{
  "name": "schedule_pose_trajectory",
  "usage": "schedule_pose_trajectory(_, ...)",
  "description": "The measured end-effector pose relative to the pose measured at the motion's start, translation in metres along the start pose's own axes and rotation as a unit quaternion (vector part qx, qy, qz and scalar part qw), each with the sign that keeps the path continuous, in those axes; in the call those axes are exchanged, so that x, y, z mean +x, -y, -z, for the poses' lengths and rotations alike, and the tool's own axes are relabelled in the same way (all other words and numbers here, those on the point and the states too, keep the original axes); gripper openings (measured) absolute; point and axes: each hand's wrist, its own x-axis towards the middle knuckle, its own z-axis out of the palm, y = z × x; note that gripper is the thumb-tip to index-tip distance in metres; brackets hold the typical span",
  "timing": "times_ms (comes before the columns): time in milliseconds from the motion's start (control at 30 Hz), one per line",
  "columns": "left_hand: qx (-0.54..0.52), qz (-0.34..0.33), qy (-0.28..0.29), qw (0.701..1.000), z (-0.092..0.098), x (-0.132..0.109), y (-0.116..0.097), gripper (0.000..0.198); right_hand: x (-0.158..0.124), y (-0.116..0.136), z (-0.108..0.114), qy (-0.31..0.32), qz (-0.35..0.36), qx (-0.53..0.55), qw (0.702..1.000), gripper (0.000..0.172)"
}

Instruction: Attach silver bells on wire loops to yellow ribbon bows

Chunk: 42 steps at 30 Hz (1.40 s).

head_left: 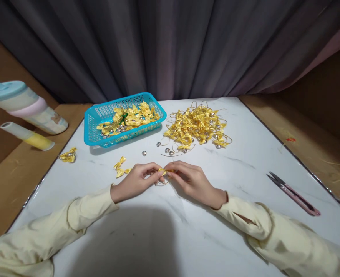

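My left hand (138,180) and my right hand (191,180) meet at the middle of the white marble table (164,231). Both pinch a small yellow ribbon bow (163,172) with a thin gold loop between their fingertips. Two loose yellow bows (120,167) lie just left of my left hand. A pile of yellow bows with gold loops and silver bells (197,127) lies beyond my right hand. A blue plastic basket (100,115) holds more yellow bows and bells at the back left.
Several loose silver bells (165,149) lie between the basket and my hands. Pink thread snips (295,194) rest at the right. A pastel tumbler (25,104) and a tube (28,136) lie at the left on the brown surface, with one more bow (68,155). A dark curtain hangs behind.
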Motion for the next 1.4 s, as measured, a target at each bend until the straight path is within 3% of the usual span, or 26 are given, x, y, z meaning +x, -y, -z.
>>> schedule_pose_trajectory(1067,0.062,-0.028,-0.013,0.998,-0.0008,-0.0025,-0.0029,0.024,0.0018,0.0017,0.0009,0.006,-0.040,0.042,0.998,0.013)
schedule_pose_trajectory(1400,0.009,-0.007,-0.006,1.000,-0.0001,-0.0019,0.0011,0.024,0.0024,0.0029,0.0014,0.006,-0.040,0.037,0.998,0.012)
